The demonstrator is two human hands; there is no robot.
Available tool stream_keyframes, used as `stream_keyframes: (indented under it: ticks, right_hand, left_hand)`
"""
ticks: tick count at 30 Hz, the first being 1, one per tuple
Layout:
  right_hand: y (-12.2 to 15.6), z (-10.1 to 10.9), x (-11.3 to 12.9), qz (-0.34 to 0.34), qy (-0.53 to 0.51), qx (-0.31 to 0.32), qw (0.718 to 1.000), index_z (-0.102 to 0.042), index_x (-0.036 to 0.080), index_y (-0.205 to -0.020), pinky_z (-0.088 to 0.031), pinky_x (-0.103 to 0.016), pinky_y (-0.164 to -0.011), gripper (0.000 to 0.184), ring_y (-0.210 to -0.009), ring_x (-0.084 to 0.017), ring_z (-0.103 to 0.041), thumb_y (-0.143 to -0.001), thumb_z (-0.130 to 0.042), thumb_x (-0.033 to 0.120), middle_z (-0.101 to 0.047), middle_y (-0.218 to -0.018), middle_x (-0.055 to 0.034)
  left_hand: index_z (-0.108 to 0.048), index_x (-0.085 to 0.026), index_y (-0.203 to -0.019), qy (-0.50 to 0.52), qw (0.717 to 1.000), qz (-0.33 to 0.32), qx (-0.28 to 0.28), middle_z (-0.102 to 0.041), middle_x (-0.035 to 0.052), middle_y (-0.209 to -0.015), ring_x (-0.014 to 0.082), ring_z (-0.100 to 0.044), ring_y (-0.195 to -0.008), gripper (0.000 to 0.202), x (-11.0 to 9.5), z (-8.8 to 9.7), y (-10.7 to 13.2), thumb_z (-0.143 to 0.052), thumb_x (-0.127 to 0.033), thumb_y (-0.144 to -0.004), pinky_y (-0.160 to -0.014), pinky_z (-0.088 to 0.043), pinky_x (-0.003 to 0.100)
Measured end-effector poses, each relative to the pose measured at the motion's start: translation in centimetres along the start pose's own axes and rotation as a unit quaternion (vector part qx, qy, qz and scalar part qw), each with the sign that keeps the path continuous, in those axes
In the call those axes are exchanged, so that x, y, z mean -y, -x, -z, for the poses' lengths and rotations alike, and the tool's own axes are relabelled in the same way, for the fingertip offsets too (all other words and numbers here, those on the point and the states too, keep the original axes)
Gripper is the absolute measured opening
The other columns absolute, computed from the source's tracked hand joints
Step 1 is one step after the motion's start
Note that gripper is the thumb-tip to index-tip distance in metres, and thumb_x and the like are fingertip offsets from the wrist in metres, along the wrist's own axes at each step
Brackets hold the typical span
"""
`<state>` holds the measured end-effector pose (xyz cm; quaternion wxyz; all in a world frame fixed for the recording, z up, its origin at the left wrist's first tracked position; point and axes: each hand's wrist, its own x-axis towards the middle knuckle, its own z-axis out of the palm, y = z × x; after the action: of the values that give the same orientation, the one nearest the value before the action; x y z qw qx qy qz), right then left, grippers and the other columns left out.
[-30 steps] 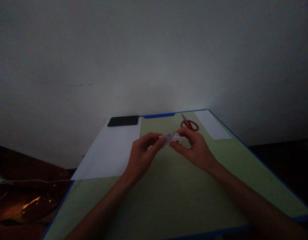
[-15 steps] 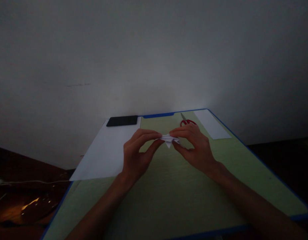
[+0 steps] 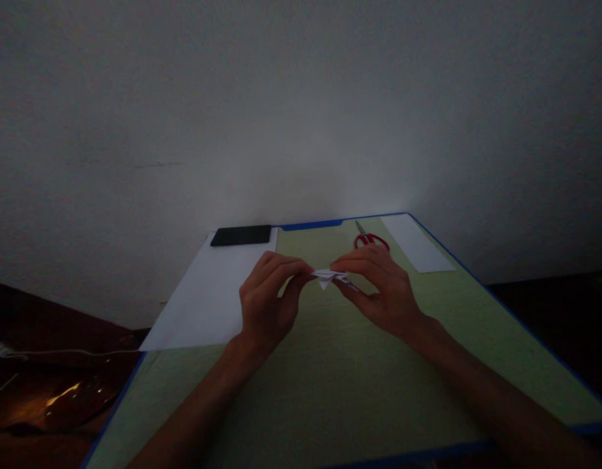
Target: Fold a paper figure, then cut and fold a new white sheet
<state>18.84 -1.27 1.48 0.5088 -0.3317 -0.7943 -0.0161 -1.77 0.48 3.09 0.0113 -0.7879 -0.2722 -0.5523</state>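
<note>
A small piece of folded white paper (image 3: pixel 325 276) is held up over the middle of the table, with several creased layers and a pointed flap hanging below. My left hand (image 3: pixel 272 296) pinches its left end between thumb and fingers. On its right side my right hand (image 3: pixel 382 286) grips it, fingers on top and thumb beneath. Part of the paper is hidden behind the fingertips, and the dim light blurs its finer folds. Just behind my right hand lie red-handled scissors (image 3: pixel 371 241), partly covered by the fingers.
The pale green tabletop (image 3: pixel 330 391) has a blue edge and stands against a grey wall (image 3: pixel 301 111). A large white sheet (image 3: pixel 193 306) lies at left, with a black phone-like slab (image 3: pixel 241 235) on it. A white paper strip (image 3: pixel 418 244) lies back right. A white cable (image 3: pixel 81 352) runs off left.
The left thumb has drawn in closer to the fingers, and the left grip now sits nearer the paper's tip. The paper has tilted slightly. The whole view has shifted a little.
</note>
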Motion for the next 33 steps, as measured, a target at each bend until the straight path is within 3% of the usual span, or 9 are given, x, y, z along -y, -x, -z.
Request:
stream_keyframes:
  ticks: [5,14,21,30,33]
  right_hand:
    - [-0.24,0.08,0.41,-0.017,-0.017,-0.008,1.0,-0.065,0.026,-0.11,-0.05,-0.046,-0.091,0.023,-0.093,-0.023,-0.067,-0.09,-0.066,0.016,-0.074,-0.099,-0.004]
    - [-0.13,0.09,0.51,-0.022,-0.018,-0.014,0.999,-0.066,0.028,-0.11,-0.05,-0.048,-0.092,0.025,-0.091,-0.024,-0.067,-0.088,-0.069,0.018,-0.075,-0.099,-0.0039]
    - [-0.31,0.01,0.75,-0.013,-0.009,0.009,1.0,-0.066,0.027,-0.103,-0.05,-0.046,-0.087,0.017,-0.084,-0.022,-0.064,-0.09,-0.065,0.017,-0.073,-0.091,-0.0025]
    - [-0.07,-0.47,0.3,-0.048,0.056,-0.008,0.997,-0.065,0.027,-0.113,-0.047,-0.048,-0.093,0.029,-0.098,-0.026,-0.065,-0.085,-0.072,0.026,-0.072,-0.102,-0.0057]
    - [0.06,-0.62,0.23,-0.059,0.061,-0.011,0.996,-0.067,0.028,-0.108,-0.047,-0.047,-0.091,0.023,-0.094,-0.025,-0.065,-0.086,-0.071,0.024,-0.072,-0.098,-0.0043]
  left_hand:
    - [-0.066,-0.021,-0.087,0.018,0.998,0.056,0.018,-0.071,0.0,-0.081,0.0148,-0.065,-0.075,0.01,-0.69,0.28,-0.09,-0.075,-0.017,-0.086,-0.071,-0.053,0.03]
    - [-0.066,-0.02,-0.095,0.077,0.993,0.083,0.044,-0.069,0.0024,-0.087,0.0158,-0.065,-0.082,0.011,-0.9,0.27,-0.19,-0.074,-0.019,-0.087,-0.075,-0.054,0.031]
    - [-0.069,-0.022,-0.098,0.084,0.992,0.045,0.078,-0.073,0.0031,-0.09,0.0171,-0.067,-0.085,0.01,-0.64,0.05,-0.11,-0.071,-0.017,-0.089,-0.079,-0.055,0.034]
    - [-0.069,-0.02,-0.095,0.067,0.994,0.043,0.07,-0.072,0.0042,-0.089,0.0167,-0.067,-0.084,0.007,-0.39,-0.29,0.22,-0.068,-0.015,-0.09,-0.076,-0.056,0.032]
    - [-0.069,-0.02,-0.095,0.064,0.995,0.042,0.067,-0.071,0.0042,-0.089,0.0161,-0.066,-0.084,0.007,-0.29,-0.32,0.28,-0.067,-0.014,-0.091,-0.076,-0.056,0.032]
